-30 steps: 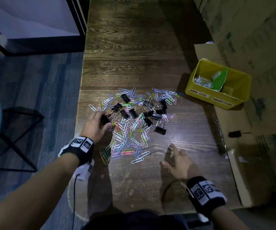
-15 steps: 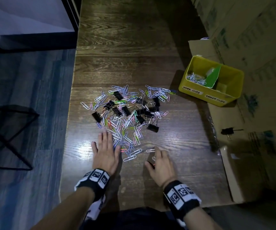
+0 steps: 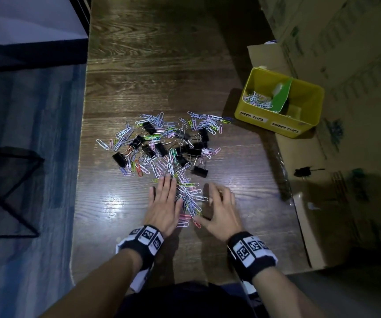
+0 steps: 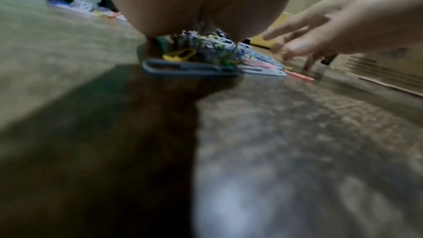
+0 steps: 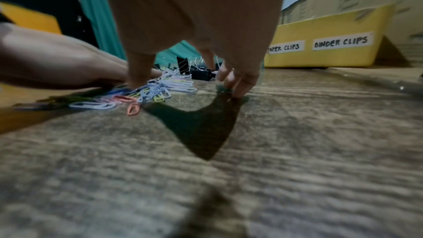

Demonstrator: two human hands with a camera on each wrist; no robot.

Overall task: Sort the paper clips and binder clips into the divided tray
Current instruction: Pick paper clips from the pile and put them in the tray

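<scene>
Both my hands, left (image 3: 164,203) flat and right (image 3: 221,207) loosely spread, holding nothing, flanked paper clips (image 3: 190,198) nearest me of the pile; raking carelessly might drag binder clips (image 3: 198,172) along.

On the wooden table (image 3: 162,65), the left hand (image 3: 165,203) lies flat beside a bunch of paper clips (image 3: 190,198); the right hand (image 3: 221,210) arches opposite. Binder clips (image 3: 185,148) lie beyond, the yellow tray (image 3: 276,123) farther right.

Left hand (image 3: 164,204) flat, fingers straight; right hand (image 3: 222,211) arched on fingertips.
</scene>
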